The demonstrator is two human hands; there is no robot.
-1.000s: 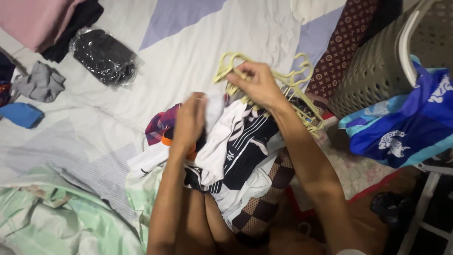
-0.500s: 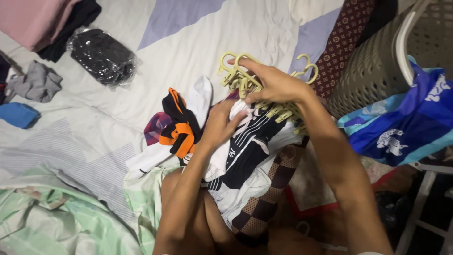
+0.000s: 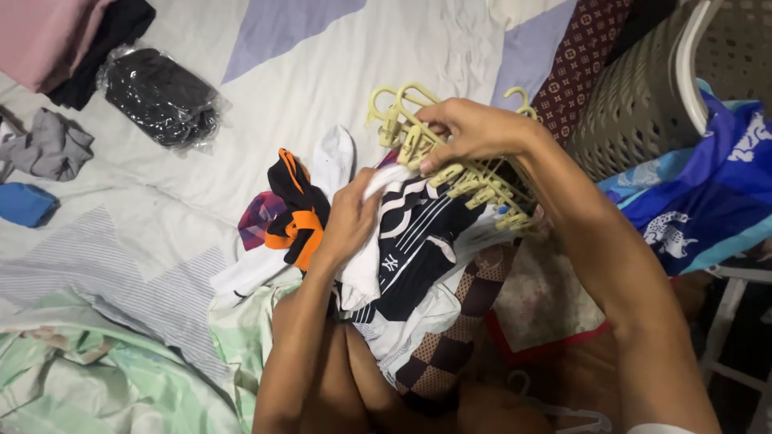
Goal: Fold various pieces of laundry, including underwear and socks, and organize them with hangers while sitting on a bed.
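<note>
**Socks and a clip hanger over the bed**

The bed point(image 3: 265, 96) is covered with a white sheet that has pale purple and grey striped patches. At its far left corner lie a pink cloth point(image 3: 48, 36) and a black item in a clear plastic bag point(image 3: 161, 96); at the left edge are a grey garment point(image 3: 48, 149) and a small blue one point(image 3: 24, 205). A perforated laundry basket point(image 3: 635, 104) stands at the right edge, with a blue printed cloth point(image 3: 708, 193) beside it.

Near the middle of the bed, towards the near edge, the right hand point(image 3: 474, 133) holds a pale yellow plastic clip hanger point(image 3: 474, 177); its fingers are clamped around the bundle of hooks and pegs. The left hand point(image 3: 350, 221) has its fingers closed on a white sock point(image 3: 366, 269), which lies against a black and white striped sock point(image 3: 426, 241). An orange and black sock point(image 3: 297, 217) lies just beside the left hand.

In my judgement the socks are light, soft and limp, so they will sag and stretch when pulled; it is better to pinch the cuff close to the peg. The hanger is light but stiff, and its thin pegs may be brittle and can tangle, so a grip at the hooks looks the most steady.
</note>
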